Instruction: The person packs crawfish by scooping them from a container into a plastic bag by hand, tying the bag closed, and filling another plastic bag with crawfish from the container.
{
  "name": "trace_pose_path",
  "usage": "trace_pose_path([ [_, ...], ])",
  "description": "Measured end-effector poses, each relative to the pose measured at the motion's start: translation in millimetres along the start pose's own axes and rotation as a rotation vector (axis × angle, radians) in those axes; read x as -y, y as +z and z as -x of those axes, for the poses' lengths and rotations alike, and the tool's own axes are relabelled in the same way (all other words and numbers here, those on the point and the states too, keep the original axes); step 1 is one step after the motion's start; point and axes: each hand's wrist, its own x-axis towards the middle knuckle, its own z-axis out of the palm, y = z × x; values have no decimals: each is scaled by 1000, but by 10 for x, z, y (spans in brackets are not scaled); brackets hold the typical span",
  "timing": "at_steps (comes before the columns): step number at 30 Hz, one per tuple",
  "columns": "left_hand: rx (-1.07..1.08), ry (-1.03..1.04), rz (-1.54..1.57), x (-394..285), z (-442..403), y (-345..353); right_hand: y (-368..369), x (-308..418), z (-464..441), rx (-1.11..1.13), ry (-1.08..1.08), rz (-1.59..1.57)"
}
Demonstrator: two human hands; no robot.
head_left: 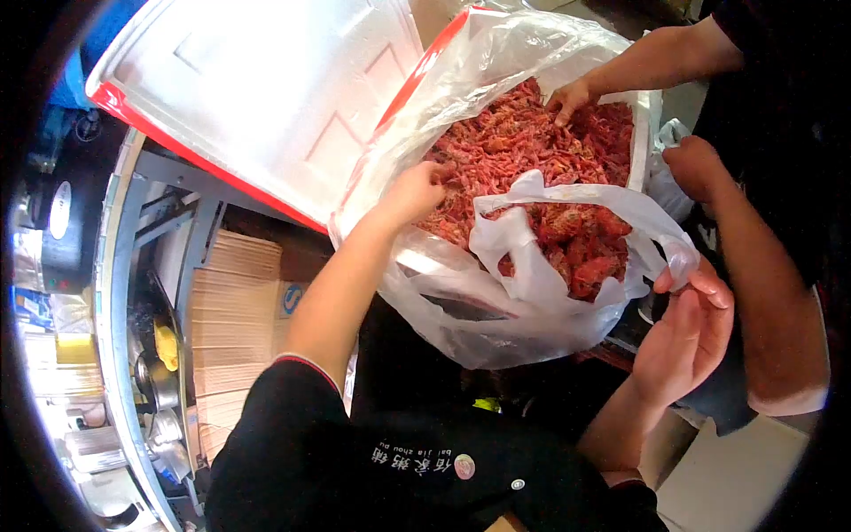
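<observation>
A heap of red crayfish [496, 146] fills a box lined with a clear plastic liner [390, 146]. At the heap's near left edge, my left hand [415, 193] has its fingers curled in against the crayfish; the fingertips are partly hidden. My right hand [687, 332] grips one handle of a white plastic bag [505, 332] and pulls it to the right. More crayfish [589, 253] lie inside this bag, which hangs with its mouth spread at the near side of the box.
Across the box, another person's hand [572, 99] reaches into the heap, and their other hand [696, 168] holds a plastic bag [671, 182]. A white foam lid [257, 80] with red edging leans left. Below it are stacked cartons [235, 328] and a metal rack [124, 266].
</observation>
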Motion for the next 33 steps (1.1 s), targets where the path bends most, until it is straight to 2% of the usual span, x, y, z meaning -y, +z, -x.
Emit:
trace_pose_path([
  [4,-85,-51,-404,269,-84,23,-21,6,-24,39,-17,24],
  [8,-130,-57,-533,318,-158,152,19,16,-16,-4,5,9],
  [10,-51,-154,-573,354,-229,157,23,0,-3,-37,13,-11],
  [14,114,-94,-506,327,-197,-5,41,35,9,-27,15,18],
  [16,21,60,-232,359,-134,-78,47,36,8,-46,22,28],
  [17,43,-130,236,358,-80,-178,33,35,3,-52,23,35],
  [18,12,-125,505,179,45,-257,37,31,-7,-40,16,31],
  [20,1,-274,904,-175,198,-455,48,28,-8,-26,4,21],
  [21,-2,-269,905,-328,259,-535,41,24,-8,-29,12,28],
  [23,-3,-42,1210,-664,387,-647,40,21,-12,-35,12,39],
  [25,-234,201,1041,-1361,652,-572,50,24,-5,-41,32,8],
  [26,-134,354,975,-1526,710,-504,54,23,9,-30,35,13],
  [27,-138,584,722,-1673,783,-349,56,14,14,-69,35,13],
  [28,-392,976,242,-1798,784,-153,62,8,2,-106,32,10],
  [29,-201,954,254,-1938,875,15,64,7,-13,-92,28,5],
  [30,-19,784,190,-1979,975,189,60,6,-17,-113,26,-6],
  [31,40,726,36,-1910,918,412,59,6,-12,-136,28,-18],
  [33,11,626,23,-1821,1004,484,49,6,6,-118,26,-20],
])
